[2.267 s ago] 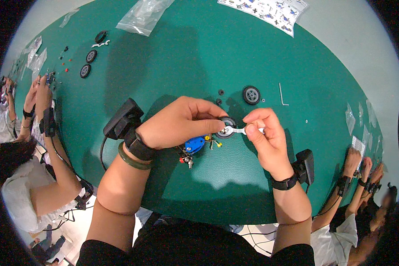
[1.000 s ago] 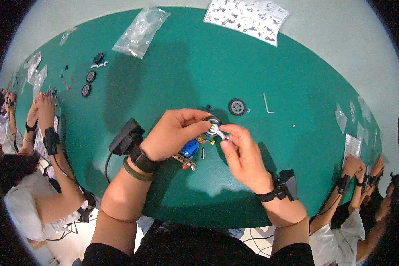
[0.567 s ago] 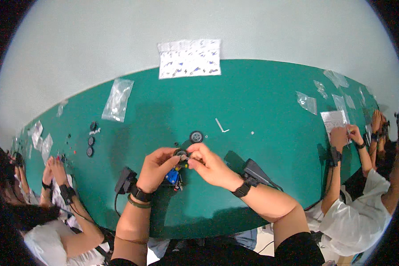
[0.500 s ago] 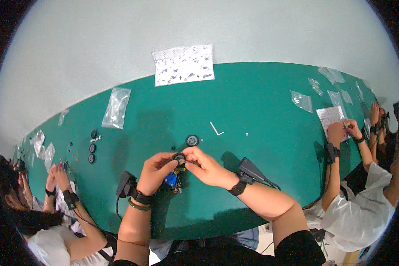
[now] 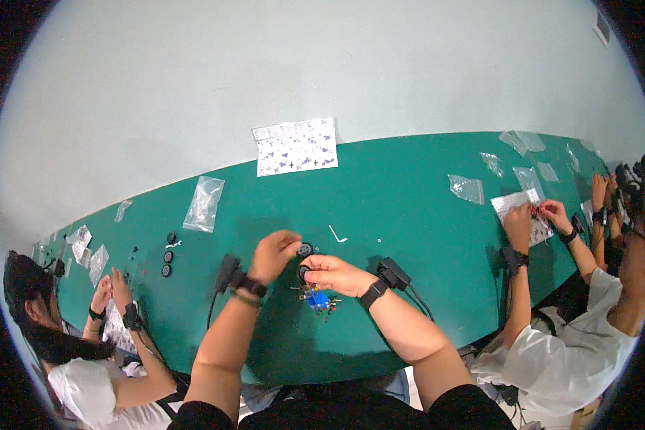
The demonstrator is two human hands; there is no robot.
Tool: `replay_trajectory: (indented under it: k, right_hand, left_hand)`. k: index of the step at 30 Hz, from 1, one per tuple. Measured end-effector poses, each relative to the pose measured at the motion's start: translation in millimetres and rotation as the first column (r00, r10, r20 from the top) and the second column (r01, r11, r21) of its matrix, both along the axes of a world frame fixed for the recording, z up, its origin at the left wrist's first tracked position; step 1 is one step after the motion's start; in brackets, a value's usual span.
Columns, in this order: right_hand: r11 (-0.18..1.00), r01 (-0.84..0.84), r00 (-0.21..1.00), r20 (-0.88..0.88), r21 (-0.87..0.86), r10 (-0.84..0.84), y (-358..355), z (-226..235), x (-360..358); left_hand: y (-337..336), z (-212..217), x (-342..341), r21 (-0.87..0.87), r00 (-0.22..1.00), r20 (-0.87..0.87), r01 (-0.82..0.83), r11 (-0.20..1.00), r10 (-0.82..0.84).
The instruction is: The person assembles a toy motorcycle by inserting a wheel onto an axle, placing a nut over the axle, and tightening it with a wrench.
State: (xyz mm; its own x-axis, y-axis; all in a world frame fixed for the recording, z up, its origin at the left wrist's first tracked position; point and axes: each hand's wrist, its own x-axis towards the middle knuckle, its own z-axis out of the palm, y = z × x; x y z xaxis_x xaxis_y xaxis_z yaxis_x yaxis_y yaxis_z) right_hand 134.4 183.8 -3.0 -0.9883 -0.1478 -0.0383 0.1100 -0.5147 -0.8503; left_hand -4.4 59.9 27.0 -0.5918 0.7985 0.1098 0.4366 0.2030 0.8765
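Note:
My right hand (image 5: 342, 275) pinches a small black toy wheel (image 5: 304, 273) between thumb and fingers. Just below it sits a small blue toy vehicle (image 5: 319, 301) with metal rods and tiny fasteners; whether the wheel is joined to it is hard to see. My left hand (image 5: 275, 256) is a little farther away and to the left, its bent fingertips beside a second black wheel with a grey hub (image 5: 306, 250). Blur hides whether those fingers touch that wheel or hold anything. A small nut (image 5: 317, 249) lies next to the second wheel.
Beyond my hands lie a hex key (image 5: 337, 234), a nut (image 5: 379, 241) and a printed instruction sheet (image 5: 296, 147). Left are a clear bag (image 5: 203, 204), several wheels (image 5: 168, 256) and a small wrench (image 5: 173, 244). People work at both sides of the green table (image 5: 408, 193).
My left hand has left the held wheel and swung away toward the one on the table. My right hand keeps its wheel, and the blue vehicle has shifted right. The view has tilted up.

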Motion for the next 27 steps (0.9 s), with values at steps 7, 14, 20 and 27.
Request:
replay_trajectory:
  k: [7, 14, 20, 27]
  right_hand:
    - [0.923, -0.351, 0.935, -0.115, -0.157, 0.336, 4, 3, 13]
    - [0.887, -0.309, 0.949, -0.170, -0.342, 0.265, 13, -4, 12]
    - [0.924, -0.217, 0.968, -0.195, -0.314, 0.160, 7, 4, 9]
    - [0.921, -0.053, 0.992, -0.126, -0.386, 0.004, 10, 11, 12]
  left_hand:
    - [69, -19, -1, -0.181, 0.810, -0.414, 0.373, 0.910, -0.415]
    - [94, -52, 4, -0.318, 0.762, -0.541, 0.207, 0.925, -0.356]
    - [81, -66, 1, -0.216, 0.720, -0.669, 0.051, 0.975, -0.186]
    - [2, -22, 11, 0.248, 0.969, 0.142, -0.234, 0.940, 0.203]
